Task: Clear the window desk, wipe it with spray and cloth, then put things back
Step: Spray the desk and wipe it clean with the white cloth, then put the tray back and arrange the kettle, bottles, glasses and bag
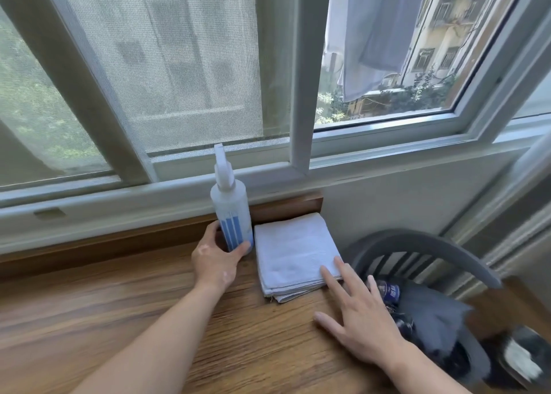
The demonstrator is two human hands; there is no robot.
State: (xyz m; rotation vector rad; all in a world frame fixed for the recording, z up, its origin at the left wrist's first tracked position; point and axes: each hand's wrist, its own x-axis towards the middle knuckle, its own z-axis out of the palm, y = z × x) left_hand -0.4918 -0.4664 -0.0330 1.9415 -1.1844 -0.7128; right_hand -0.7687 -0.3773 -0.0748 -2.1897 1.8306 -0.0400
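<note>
A white spray bottle [229,206] with blue stripes stands upright at the back of the wooden desk [125,310], against the window ledge. My left hand [216,258] wraps around its base. Right beside it lies a folded white cloth [293,250]. My right hand [357,313] is spread flat, fingers apart, its index fingertip resting on the cloth's front right corner.
A grey chair [423,243] stands to the right of the desk, holding a bottle [387,292], dark fabric and other items. The window frame [301,74] and sill run along the back, with a mesh screen on the left.
</note>
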